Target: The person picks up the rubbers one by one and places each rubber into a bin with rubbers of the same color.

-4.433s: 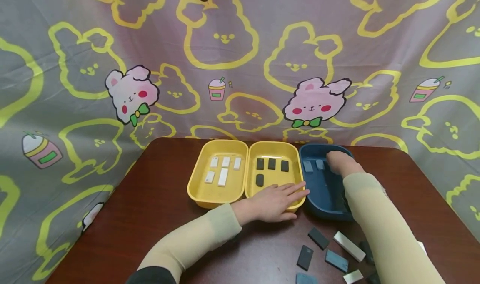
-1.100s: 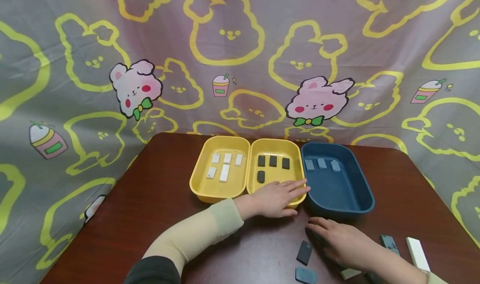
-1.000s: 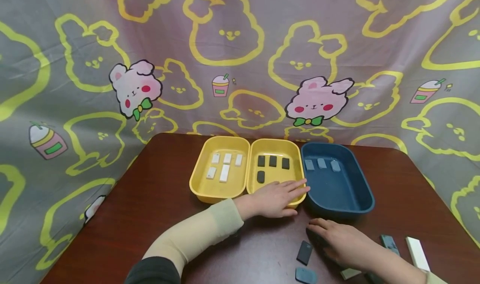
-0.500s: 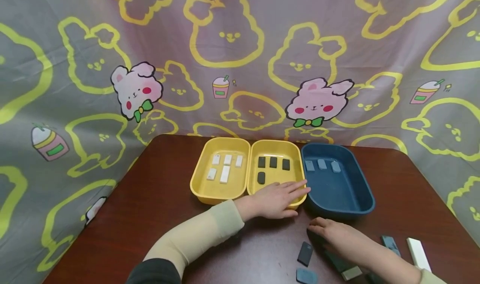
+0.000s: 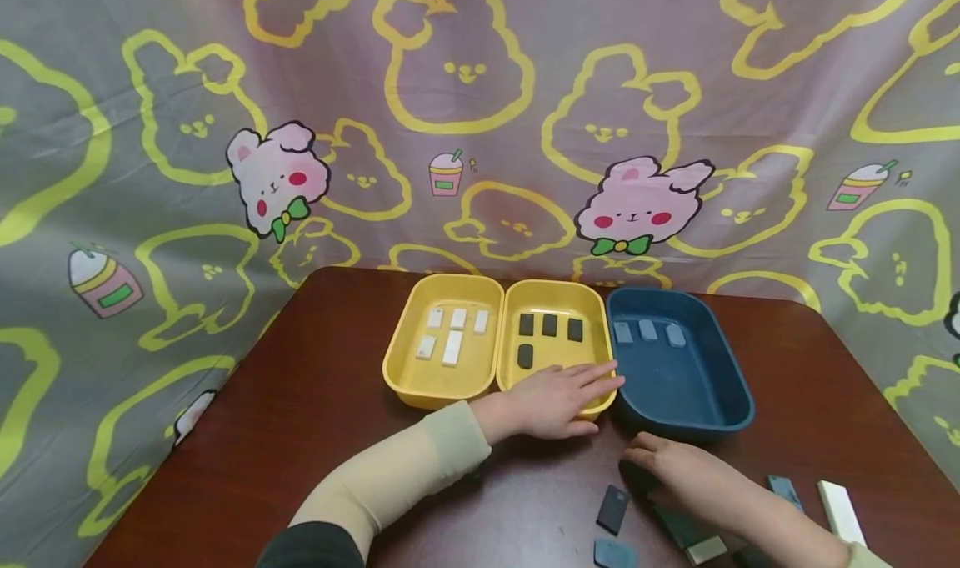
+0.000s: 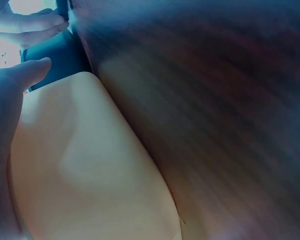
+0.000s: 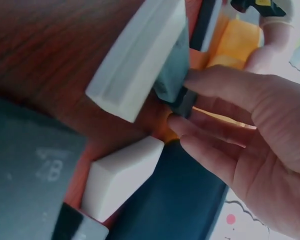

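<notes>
My left hand (image 5: 555, 401) lies with straight fingers over the front right corner of the middle yellow tray (image 5: 501, 334), fingertips at the blue tray's edge. In the left wrist view its thumb (image 6: 32, 72) extends beside the tray wall. In front of the blue tray (image 5: 693, 414), my right hand (image 5: 690, 476) is bent down over loose erasers. The right wrist view shows its thumb and fingers around a black eraser (image 7: 184, 104), partly hidden. A blue-grey eraser (image 7: 174, 70) and a long white eraser (image 7: 140, 60) lie right by the thumb.
Rows of erasers lie in the trays: white (image 5: 452, 348) at left, black (image 5: 550, 325) in the middle, blue-grey (image 5: 648, 329) at right. A black eraser (image 5: 612, 510), a blue-grey eraser (image 5: 615, 553) and a white eraser (image 5: 842, 510) lie around my right hand.
My right hand has come out of the blue tray, where a third blue-grey eraser now shows, and down to the loose erasers. Lately it barely moves. My left hand stays on the tray.
</notes>
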Demonstrator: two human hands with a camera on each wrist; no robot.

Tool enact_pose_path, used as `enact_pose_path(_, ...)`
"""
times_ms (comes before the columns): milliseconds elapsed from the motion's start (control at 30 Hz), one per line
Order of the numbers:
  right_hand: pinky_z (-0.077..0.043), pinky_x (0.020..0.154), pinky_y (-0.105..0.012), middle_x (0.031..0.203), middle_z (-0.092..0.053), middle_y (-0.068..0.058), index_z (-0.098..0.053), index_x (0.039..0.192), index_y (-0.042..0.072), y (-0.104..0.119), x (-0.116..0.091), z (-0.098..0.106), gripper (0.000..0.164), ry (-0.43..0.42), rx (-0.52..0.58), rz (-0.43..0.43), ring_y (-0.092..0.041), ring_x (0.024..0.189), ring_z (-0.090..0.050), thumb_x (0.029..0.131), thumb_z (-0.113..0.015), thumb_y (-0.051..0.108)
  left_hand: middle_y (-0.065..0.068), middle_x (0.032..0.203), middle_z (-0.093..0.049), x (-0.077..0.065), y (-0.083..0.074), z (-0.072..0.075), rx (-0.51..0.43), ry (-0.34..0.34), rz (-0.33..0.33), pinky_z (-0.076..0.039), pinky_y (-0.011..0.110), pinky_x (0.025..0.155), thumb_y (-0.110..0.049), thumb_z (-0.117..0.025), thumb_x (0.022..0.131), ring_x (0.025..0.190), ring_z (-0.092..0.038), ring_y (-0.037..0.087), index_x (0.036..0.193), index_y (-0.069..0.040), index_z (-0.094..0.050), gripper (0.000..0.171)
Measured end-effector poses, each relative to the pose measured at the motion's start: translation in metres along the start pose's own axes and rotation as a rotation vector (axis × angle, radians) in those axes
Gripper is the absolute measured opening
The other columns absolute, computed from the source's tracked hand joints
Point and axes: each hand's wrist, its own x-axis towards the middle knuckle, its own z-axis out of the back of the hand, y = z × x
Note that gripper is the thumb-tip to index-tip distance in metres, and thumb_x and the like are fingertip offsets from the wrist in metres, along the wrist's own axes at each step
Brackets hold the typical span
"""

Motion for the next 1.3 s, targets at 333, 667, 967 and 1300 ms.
enact_pose_path(333,-0.05,0.059,-0.025,0.095,-0.054,0.008,-0.066,0.111,0.008,0.007,-0.019,0.016,0.041,-0.062,0.069,-0.063,-0.001,0.075,-0.054,0.074,-0.084,0.016,-0.002,0.162,-0.01,0.001,-0.002,0.001,0.031,0.006,0.024,-0.034,0.036,0.107,-0.05,-0.052,0.096,0.142,-0.023,0.011,0.157,-0.023,-0.013,0.077)
enact_pose_path(667,-0.045,0.052,-0.021,0.096,-0.048,0.007,-0.06,0.111,0.009,0.02,-0.028,0.041,0.045,-0.14,0.085,-0.053,0.0,0.064,-0.047,0.073,-0.084,0.012,0.002,0.161,-0.013,-0.016,0.001,0.012,0.059,-0.047,0.068,-0.032,0.041,0.108,-0.056,-0.048,0.096,0.144,-0.021,0.015,0.156,-0.018,-0.019,0.077)
enact_pose_path(967,-0.05,0.059,-0.019,0.107,-0.053,0.004,-0.06,0.118,0.01,0.023,-0.02,0.073,0.048,-0.211,0.022,-0.051,0.0,0.07,-0.052,0.076,-0.083,0.016,0.012,0.161,-0.009,-0.069,0.029,0.02,-0.006,-0.097,0.358,-0.022,0.048,0.112,-0.075,-0.037,0.089,0.146,-0.014,0.025,0.155,-0.004,-0.016,0.099)
enact_pose_path(1300,-0.056,0.072,-0.032,0.103,-0.057,-0.003,-0.061,0.116,0.005,0.021,0.031,0.09,0.052,-0.315,-0.086,-0.062,-0.017,0.083,-0.059,0.073,-0.086,0.016,0.016,0.16,-0.008,-0.084,0.036,-0.002,-0.06,-0.1,0.484,-0.022,0.048,0.112,-0.085,-0.034,0.081,0.146,-0.013,0.026,0.153,0.002,-0.013,0.115)
